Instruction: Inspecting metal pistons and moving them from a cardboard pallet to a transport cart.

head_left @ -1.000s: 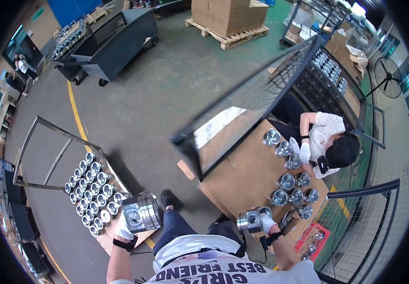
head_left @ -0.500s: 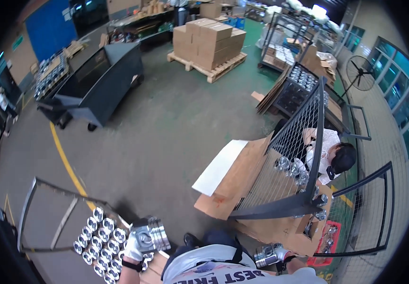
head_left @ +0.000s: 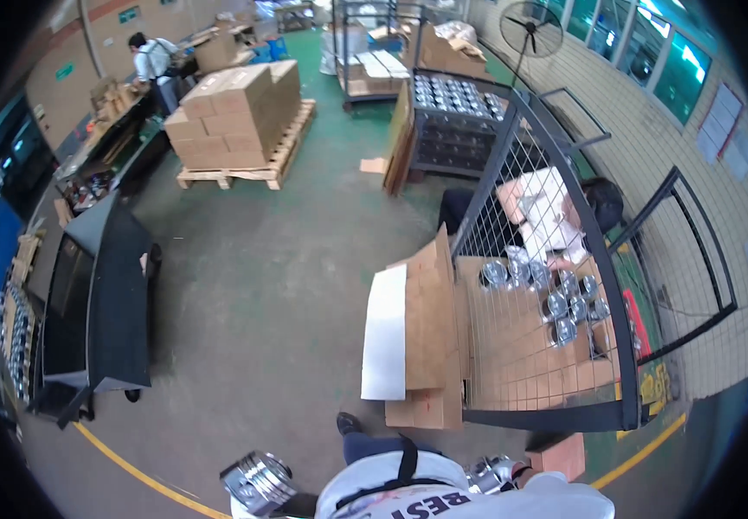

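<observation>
While the left hand (head_left: pixel 240 508) holds a silver, ring-grooved metal piston (head_left: pixel 259 481) at seven o'clock, the right hand (head_left: pixel 516 475) has a second silver metal piston (head_left: pixel 489 472) at five o'clock, just beside the wearer's white shirt (head_left: pixel 555 502). One piston on each side probably balances the load. Both sets of fingers seem closed in a grip, though the pistons and shirt hide most of them.

Between three and four o'clock, a group of shiny silver pistons (head_left: pixel 555 304) stands on a brown cardboard sheet (head_left: pixel 512 350), which likely spares the metal from scratches. They show through a dark metal mesh panel (head_left: pixel 551 418), presumably upright as a side guard. Between two and three o'clock, a person in a white top (head_left: pixel 545 201) leans in close, perhaps to keep the group within reach.
</observation>
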`<state>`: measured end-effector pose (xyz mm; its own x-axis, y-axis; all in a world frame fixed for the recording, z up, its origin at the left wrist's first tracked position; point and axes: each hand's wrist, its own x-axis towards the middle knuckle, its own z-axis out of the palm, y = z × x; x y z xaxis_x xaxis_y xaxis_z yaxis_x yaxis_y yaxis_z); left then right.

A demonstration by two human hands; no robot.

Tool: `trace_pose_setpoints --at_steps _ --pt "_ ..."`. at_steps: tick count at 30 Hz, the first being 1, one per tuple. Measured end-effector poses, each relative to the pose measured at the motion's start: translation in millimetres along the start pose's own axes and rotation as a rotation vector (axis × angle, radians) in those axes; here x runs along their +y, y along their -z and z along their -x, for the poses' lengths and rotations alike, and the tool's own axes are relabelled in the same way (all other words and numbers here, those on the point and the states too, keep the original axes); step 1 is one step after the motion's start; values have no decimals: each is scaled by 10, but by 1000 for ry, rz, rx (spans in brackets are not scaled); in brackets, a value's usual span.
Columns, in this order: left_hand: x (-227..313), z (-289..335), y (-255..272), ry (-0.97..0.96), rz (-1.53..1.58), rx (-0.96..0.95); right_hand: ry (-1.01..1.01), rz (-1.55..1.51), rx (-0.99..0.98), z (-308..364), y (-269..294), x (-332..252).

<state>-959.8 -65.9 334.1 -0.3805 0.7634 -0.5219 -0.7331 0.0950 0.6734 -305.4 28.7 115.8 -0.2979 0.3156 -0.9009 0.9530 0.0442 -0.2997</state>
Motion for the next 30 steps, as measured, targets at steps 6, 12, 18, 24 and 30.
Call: trace_pose_setpoints --at_steps 6,12,18,24,30 --pt "917 -1063 160 145 40 -40 -312 -674 6 -555 -325 -199" --pt "1790 -2924 84 202 -163 -304 -437 -507 200 -345 316 -2055" --pt "2631 -4580 -611 425 -30 -327 -354 -406 133 -715 1152 -3141" --pt "3396 -5739 -1671 510 -25 -302 -331 -635 415 -1094 2205 -4166" --pt "3881 -6559 -2747 547 -124 -477 -254 -1963 499 -1828 3288 -4522"
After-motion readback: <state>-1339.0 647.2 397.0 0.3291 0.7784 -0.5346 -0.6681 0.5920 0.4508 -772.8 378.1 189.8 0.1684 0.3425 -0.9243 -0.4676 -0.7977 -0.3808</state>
